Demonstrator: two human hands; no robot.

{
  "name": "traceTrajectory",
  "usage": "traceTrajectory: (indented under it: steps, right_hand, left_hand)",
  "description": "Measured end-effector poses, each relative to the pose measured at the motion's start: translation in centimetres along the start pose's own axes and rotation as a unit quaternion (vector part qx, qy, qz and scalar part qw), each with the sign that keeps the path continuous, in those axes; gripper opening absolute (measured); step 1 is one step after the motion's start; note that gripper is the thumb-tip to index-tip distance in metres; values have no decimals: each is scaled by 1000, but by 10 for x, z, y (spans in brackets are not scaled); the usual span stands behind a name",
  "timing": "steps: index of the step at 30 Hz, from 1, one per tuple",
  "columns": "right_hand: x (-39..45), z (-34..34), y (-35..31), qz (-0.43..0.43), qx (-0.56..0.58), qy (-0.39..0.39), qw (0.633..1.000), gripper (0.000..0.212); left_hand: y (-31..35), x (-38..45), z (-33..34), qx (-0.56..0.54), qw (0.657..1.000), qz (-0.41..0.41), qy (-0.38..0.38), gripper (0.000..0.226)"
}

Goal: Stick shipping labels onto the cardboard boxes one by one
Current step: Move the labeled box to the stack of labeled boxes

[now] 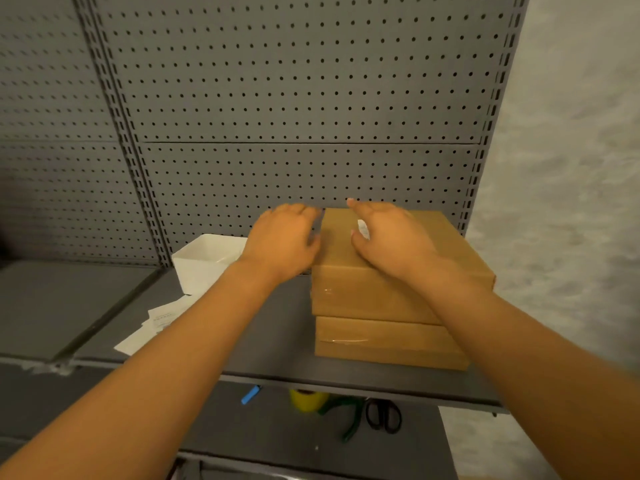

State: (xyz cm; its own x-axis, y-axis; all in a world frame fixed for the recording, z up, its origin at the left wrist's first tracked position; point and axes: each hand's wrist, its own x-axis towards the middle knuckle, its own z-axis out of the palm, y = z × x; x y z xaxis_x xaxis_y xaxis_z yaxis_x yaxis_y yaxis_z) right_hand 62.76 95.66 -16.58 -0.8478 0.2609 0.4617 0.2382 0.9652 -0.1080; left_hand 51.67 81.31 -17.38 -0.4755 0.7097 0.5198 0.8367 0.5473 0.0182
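Label (pixel 362 229) lies under the right hand (pixel 388 237) on the top box (pixel 408 268); fingers of both hands relaxed, left hand (pixel 282 240) holding nothing.

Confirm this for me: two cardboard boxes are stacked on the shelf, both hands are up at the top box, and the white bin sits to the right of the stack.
One detail is wrong. In the head view the white bin sits to the left of the stack, not the right. The rest holds: the top box lies on the lower box on the shelf, with the left hand and right hand up at the top box.
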Motion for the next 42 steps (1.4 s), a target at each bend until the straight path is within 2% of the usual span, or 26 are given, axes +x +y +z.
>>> traceTrajectory:
  steps: [3, 9, 20, 26, 33, 42]
  right_hand:
    - [12, 9, -39, -45, 2, -1, 999, 57]
    - [42, 38, -121, -100, -47, -27, 993, 58]
    - [129, 125, -328, -108, 12, -44, 993, 54]
    - [160, 152, -401, -86, 85, -54, 991, 55]
    - [185, 177, -457, -104, 139, -72, 982, 55]
    - [216, 184, -561, -136, 220, -81, 962, 53]
  left_hand:
    - [-35, -15, -13, 86, 996, 6, -5, 45]
    - [-127, -50, -35, 144, 989, -30, -11, 44]
    - [-362, -125, -90, 182, 980, -71, -29, 46]
    - [-458, -150, -119, 184, 977, -102, -25, 47]
    - [-520, -187, -136, 158, 970, -179, 40, 44]
    - [-610, -216, -195, 115, 952, -256, 121, 42]
